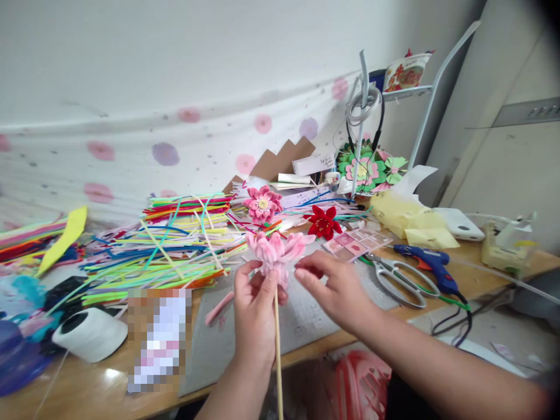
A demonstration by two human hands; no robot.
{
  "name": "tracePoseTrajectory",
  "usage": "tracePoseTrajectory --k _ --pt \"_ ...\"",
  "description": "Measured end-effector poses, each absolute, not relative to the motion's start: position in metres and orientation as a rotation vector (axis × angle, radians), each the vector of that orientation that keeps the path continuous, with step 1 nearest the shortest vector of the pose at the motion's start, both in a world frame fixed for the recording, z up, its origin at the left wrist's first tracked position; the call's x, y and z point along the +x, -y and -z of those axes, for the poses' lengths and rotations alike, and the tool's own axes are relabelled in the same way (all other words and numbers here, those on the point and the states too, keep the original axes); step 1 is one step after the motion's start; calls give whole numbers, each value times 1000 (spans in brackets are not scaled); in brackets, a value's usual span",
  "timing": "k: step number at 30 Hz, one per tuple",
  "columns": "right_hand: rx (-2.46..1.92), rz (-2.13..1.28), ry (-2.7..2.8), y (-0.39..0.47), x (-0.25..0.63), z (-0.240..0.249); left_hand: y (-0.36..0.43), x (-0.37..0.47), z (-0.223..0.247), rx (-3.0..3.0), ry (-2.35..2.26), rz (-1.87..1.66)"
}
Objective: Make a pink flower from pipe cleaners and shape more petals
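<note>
My left hand [258,303] is closed round the base of a pink pipe-cleaner flower [277,248]. A thin wooden stick [278,356] runs down from the flower, past my thumb, towards the table's front edge. Just right of the bloom is my right hand [335,286], its fingers half bent with a gap between thumb and forefinger. Nothing shows in that gap, and I cannot tell whether the fingertips touch a petal. Below the flower lies a grey mat [301,324], with a loose pink fuzzy strip [219,308] on it.
Bundles of coloured pipe cleaners [175,233] spread over the left. Behind the hands are a finished pink flower [262,204] and a red flower [322,221]. Scissors [400,283] and a blue glue gun [431,265] lie right. A white thread spool [91,333] stands left.
</note>
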State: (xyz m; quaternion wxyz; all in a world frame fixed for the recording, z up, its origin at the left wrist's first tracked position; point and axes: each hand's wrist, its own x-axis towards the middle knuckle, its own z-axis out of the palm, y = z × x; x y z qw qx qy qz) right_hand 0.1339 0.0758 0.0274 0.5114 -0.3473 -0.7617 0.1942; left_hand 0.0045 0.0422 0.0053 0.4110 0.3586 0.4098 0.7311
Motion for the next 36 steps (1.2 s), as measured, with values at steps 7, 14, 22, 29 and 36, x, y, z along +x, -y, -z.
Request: tracePoseTrajectory --k 7,14,22,29,36 --pt "-780 -656 1722 -65 116 -22 -41 9 -6 1052 -915 -1969" --pt "-766 -584 1613 -64 116 -26 -44 8 -15 1162 -887 -1897" --pt "-779 -576 1595 -61 126 -30 -45 5 -24 568 -663 -1653" --pt "-698 -362 1631 -75 132 -27 -42 3 -32 523 -480 -1484" --pt "-688 -290 1725 -82 139 -35 -40 2 -28 536 -461 -1405"
